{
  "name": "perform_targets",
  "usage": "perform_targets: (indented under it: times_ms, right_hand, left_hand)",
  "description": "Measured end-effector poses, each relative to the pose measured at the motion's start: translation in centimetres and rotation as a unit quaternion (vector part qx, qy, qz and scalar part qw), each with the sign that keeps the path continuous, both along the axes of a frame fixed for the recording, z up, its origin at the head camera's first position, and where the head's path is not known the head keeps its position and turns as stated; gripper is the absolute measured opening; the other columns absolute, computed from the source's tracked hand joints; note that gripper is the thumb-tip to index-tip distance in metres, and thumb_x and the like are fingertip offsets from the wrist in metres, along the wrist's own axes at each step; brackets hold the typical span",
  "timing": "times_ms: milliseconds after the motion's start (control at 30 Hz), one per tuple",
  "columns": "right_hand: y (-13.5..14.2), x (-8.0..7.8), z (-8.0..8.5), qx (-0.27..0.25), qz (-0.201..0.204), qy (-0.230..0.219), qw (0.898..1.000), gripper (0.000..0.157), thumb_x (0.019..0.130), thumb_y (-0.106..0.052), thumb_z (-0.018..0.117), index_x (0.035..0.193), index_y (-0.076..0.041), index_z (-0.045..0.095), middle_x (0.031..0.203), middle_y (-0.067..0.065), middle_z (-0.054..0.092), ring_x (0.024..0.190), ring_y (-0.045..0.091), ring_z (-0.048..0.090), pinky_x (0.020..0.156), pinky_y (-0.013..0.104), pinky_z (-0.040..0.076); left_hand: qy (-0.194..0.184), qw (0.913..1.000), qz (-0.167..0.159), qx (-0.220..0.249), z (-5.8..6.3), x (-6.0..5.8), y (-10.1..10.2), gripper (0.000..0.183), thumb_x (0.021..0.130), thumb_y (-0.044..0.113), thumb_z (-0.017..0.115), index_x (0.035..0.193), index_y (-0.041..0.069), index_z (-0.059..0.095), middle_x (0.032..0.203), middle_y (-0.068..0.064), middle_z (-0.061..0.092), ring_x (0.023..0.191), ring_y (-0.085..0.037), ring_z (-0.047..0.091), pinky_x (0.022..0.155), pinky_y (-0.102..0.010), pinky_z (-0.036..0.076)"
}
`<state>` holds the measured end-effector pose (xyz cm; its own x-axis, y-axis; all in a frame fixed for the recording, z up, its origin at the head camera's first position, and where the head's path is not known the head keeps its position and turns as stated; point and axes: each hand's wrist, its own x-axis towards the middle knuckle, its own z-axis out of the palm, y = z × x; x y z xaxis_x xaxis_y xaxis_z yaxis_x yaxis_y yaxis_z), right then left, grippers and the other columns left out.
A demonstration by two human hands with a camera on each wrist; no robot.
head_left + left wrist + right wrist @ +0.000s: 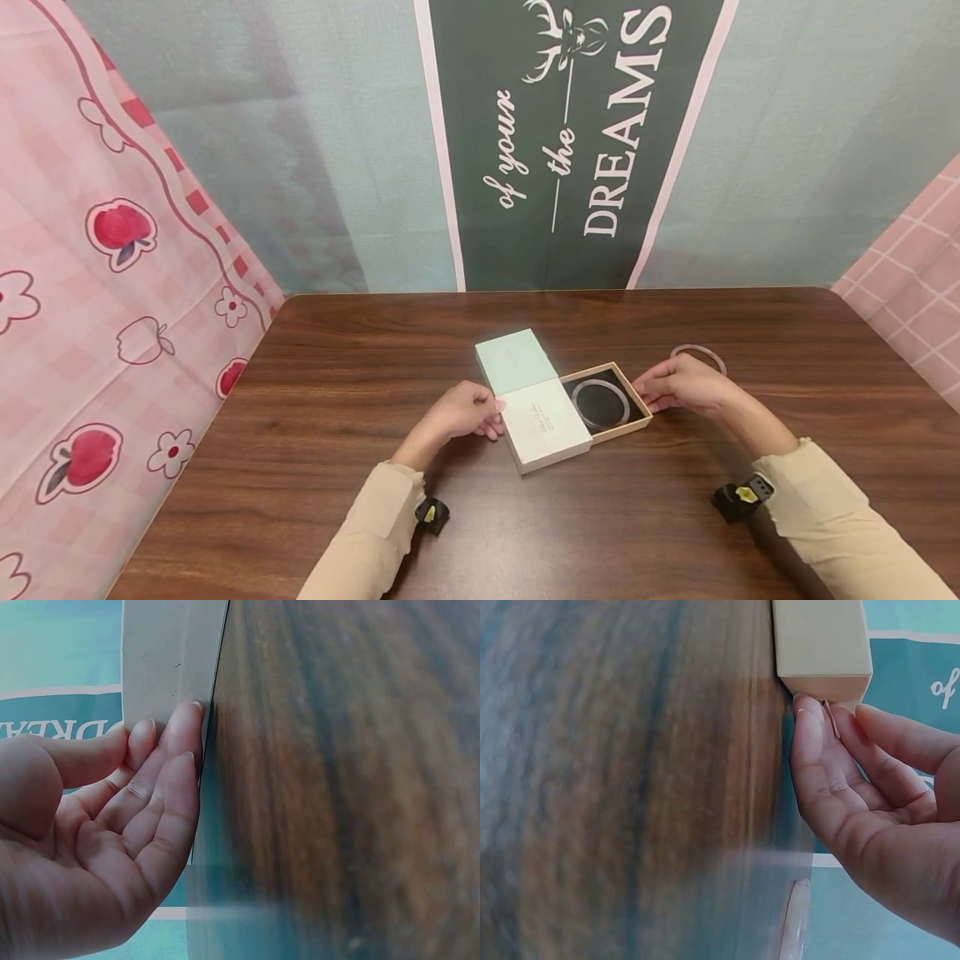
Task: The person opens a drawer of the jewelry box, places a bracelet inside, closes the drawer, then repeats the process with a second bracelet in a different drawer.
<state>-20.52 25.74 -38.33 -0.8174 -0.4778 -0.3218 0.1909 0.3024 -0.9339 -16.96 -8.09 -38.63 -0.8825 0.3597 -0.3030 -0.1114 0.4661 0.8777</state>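
Note:
A slide-out gift box lies on the wooden table in the head view. Its sleeve (536, 408) is mint and white. From the sleeve's right side juts a tan-edged drawer (633, 423) with a dark lining. A pale bangle (602, 405) lies inside it. My left hand (467, 408) touches the sleeve's left end with its fingertips. At the drawer's outer end, my right hand (686, 385) rests its fingertips against the face. A thin pull ribbon (832, 720) hangs among those fingers in the right wrist view. Another bangle (701, 354) lies on the table behind my right hand, partly hidden.
The brown table (337, 467) reaches back to a printed cloth (555, 167) with lettering and a deer head. A pink patterned cloth (120, 333) hangs at the left, and pink checked cloth (918, 275) stands at the right.

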Motion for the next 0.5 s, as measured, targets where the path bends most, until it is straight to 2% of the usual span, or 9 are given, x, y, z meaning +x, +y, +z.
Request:
perform_targets:
  times_ms: [500]
  right_hand:
    - [0.1,0.01,0.0,-0.008,-0.006,-0.007,1.0,0.026,0.087,0.004,0.055,0.1,0.026,0.053,0.082,0.01,0.067,0.071,0.014,0.063,0.068,0.03,0.053]
  left_hand:
    - [0.002,1.0,0.001,0.0,-0.02,0.02,0.01,0.023,0.092,0.008,0.053,0.076,-0.007,0.06,0.068,-0.013,0.065,0.056,-0.015,0.062,0.056,-0.027,0.051]
